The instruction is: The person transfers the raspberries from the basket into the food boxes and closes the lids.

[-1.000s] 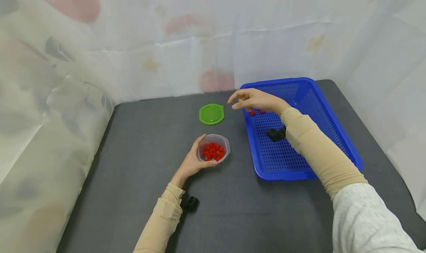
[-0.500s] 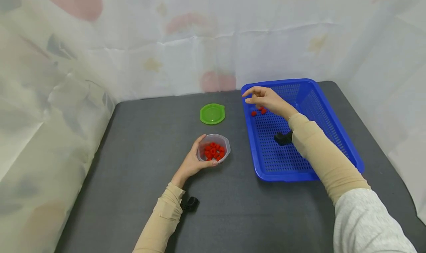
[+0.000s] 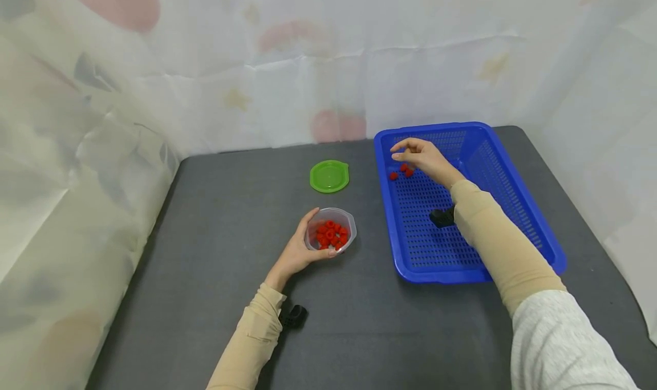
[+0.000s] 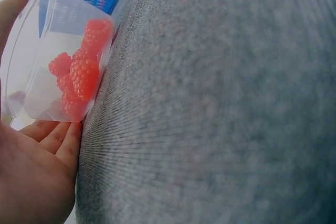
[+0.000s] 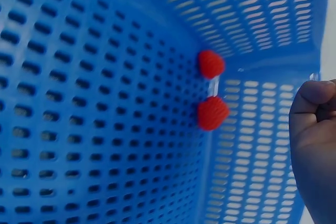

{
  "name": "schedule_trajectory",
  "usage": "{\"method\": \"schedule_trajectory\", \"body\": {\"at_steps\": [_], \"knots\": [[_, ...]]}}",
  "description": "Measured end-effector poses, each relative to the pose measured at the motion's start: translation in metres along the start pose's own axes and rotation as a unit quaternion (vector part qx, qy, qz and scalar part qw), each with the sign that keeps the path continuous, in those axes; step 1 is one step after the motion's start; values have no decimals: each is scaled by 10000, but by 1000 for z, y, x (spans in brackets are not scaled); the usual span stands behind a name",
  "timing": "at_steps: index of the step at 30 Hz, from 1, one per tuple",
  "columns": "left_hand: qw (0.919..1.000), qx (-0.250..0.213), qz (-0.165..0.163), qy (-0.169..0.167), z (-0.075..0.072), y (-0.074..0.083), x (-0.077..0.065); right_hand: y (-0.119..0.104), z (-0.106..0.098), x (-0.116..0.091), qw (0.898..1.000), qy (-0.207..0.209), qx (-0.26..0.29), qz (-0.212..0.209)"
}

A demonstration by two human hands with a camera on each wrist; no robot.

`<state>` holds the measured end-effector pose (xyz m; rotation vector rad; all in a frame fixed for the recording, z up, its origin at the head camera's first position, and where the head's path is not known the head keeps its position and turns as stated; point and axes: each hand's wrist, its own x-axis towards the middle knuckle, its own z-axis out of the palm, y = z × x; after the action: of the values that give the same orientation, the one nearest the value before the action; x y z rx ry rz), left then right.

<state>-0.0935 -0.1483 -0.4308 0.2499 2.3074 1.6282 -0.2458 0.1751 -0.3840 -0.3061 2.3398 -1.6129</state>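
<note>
My left hand [image 3: 297, 248] grips a small clear plastic container [image 3: 348, 223] by its side, thumb and fingers spread around the wall. Several red raspberries [image 4: 84, 80] lie at its bottom. Over the far left part of a blue plastic basket [image 3: 418, 275] hovers my right hand [image 3: 427, 161], fingers loosely bent and nothing seen between them. Below it, on the basket floor, are three more raspberries [image 3: 393, 175]; the right wrist view shows two raspberries [image 5: 212, 113] by the basket wall, with part of the hand at the right edge.
A green lid [image 3: 329, 176] lies flat on the dark grey table [image 3: 205, 253], behind the container and left of the basket. White patterned sheets [image 3: 287, 93] hang behind the table and along both sides.
My right hand has moved right, from the gap between lid and basket to above the raspberries in the basket. My left hand stays around the container.
</note>
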Motion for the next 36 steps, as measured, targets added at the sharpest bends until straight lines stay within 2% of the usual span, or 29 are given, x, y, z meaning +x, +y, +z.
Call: {"method": "schedule_trajectory", "body": {"at_steps": [5,12,22,30,36], "knots": [[10000,-2,26,15,0,0,0,11,-2,1,9995,102,-33,313],[10000,-1,2,-34,-1,-2,0,23,-4,2,9969,-45,-344,702],[10000,10,35,-49,-2,-4,1,38,-4,5,9887,281,-1006,1071],[10000,-16,53,-33,-1,-3,1,48,-2,9,9790,406,-1550,1264],[10000,-47,22,-20,-1,-5,1,53,-2,10,9750,418,-1793,1247]]}}
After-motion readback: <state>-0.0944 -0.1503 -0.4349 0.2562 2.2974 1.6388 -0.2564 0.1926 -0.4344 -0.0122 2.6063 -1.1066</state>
